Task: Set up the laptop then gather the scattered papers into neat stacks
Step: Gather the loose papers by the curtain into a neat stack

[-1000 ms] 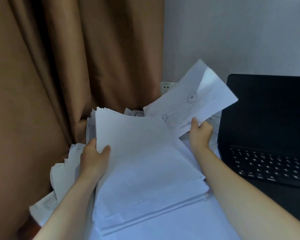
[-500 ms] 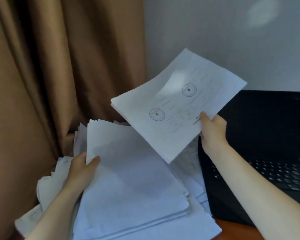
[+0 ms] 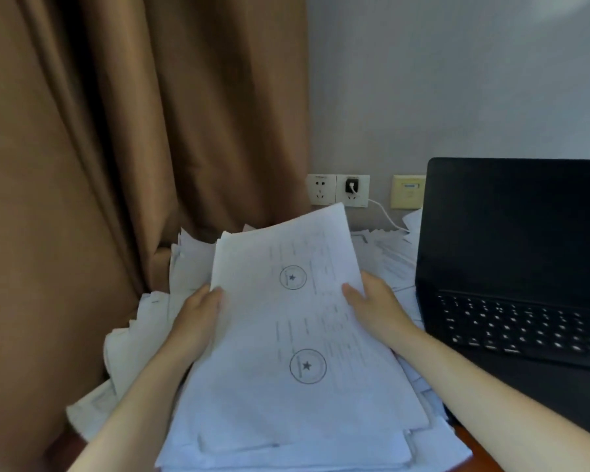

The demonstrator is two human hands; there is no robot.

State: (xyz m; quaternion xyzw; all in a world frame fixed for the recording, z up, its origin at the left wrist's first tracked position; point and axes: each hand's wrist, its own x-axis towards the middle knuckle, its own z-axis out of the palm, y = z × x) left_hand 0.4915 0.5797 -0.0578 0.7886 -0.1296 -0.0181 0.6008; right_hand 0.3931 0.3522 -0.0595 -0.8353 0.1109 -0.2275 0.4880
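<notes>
A thick stack of white papers [image 3: 263,413] lies in front of me, its far end lifted. On top is a printed sheet [image 3: 297,318] with two round star stamps. My left hand [image 3: 198,315] grips the stack's left edge, thumb on top. My right hand [image 3: 375,304] holds the right edge, thumb pressed on the stamped sheet. More loose papers [image 3: 140,338] spill out to the left and behind, and others [image 3: 394,264] lie between the stack and the laptop. The black laptop [image 3: 518,267] stands open on the right, screen dark.
A brown curtain [image 3: 99,148] hangs at the left, close behind the papers. Wall sockets [image 3: 338,190] with a plugged charger and a white cable [image 3: 385,218] sit on the grey wall behind. A strip of brown desk [image 3: 470,447] shows at the bottom right.
My right hand has brought the stamped sheet down from the air onto the stack held by my left hand. Both hands now hold the stack's sides.
</notes>
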